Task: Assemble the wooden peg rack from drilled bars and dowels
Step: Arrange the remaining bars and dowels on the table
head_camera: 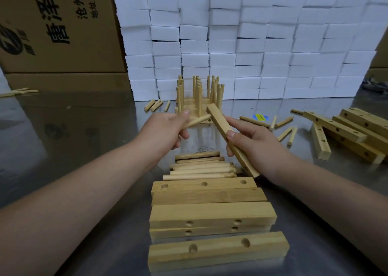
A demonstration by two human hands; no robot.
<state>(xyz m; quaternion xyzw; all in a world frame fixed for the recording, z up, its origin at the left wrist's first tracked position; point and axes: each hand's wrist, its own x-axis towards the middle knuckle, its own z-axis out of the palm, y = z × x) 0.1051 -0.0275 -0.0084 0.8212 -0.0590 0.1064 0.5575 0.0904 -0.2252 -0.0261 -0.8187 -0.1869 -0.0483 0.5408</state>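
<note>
My right hand (255, 147) grips a drilled wooden bar (220, 121) that slants up and away over the metal table. My left hand (168, 130) pinches a dowel (199, 119) whose far tip meets the bar's side near its upper end. Below my hands lies a bundle of loose dowels (201, 167). Closer to me sits a stack of drilled bars (210, 212). Behind my hands stand finished racks (198, 93) with upright dowels.
More drilled bars (348, 133) are piled at the right. Loose dowels (283, 126) lie scattered right of centre and a few more dowels (156, 105) by the racks. A wall of white foam blocks (252, 44) and cardboard boxes (56, 27) close the back.
</note>
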